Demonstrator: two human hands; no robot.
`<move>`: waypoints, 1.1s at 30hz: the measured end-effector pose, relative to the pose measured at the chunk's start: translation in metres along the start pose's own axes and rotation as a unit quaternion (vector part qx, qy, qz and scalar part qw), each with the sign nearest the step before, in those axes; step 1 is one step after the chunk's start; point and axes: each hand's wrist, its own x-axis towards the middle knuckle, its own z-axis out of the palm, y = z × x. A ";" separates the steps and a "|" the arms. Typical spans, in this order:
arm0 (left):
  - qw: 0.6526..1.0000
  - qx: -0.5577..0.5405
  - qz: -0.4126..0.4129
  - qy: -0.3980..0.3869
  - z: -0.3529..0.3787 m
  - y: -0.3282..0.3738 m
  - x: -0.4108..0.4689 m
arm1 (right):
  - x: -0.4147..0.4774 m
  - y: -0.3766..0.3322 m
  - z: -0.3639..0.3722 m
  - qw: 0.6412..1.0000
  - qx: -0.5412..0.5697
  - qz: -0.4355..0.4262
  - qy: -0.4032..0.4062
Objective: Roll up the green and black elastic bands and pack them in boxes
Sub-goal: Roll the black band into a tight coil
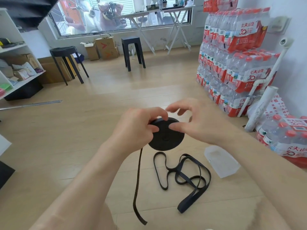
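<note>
A flat black roll of elastic band (166, 138) is held up above the floor in the middle of the head view. My left hand (137, 128) grips its left rim, fingers curled over the top edge. My right hand (196, 120) presses its thumb on the roll's face while the other fingers hover, blurred, above the far edge. A loose black strand (137, 188) hangs from the roll down to the floor. More unrolled black band (184, 176) lies in loops on the floor below. A clear plastic box (221, 161) lies on the floor to the right.
Stacked packs of water bottles (232, 60) line the right wall, with white pipes (260, 110) leaning there. Two black stools (66, 63) (132, 52), cardboard boxes (106, 47) and a folding table (159, 22) stand by the window. White shelves (15, 63) are at the left.
</note>
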 end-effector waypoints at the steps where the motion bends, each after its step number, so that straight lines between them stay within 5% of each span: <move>1: 1.000 0.016 0.010 -0.002 0.000 0.001 0.000 | -0.001 -0.004 0.004 0.999 -0.027 -0.016 -0.006; 12: 0.991 0.111 0.060 -0.045 0.002 0.004 0.000 | 0.002 -0.005 0.020 0.998 -0.047 0.020 -0.047; 18: 0.999 0.015 0.034 0.001 0.007 0.000 0.002 | 0.004 0.002 0.019 0.997 -0.076 0.002 -0.022; 22: 0.994 -0.092 -0.018 0.051 0.004 -0.007 0.006 | 0.005 0.010 0.011 0.999 -0.006 0.033 0.000; 33: 0.994 -0.095 -0.060 -0.002 -0.002 -0.012 0.008 | 0.003 0.012 0.004 0.982 0.145 0.117 0.003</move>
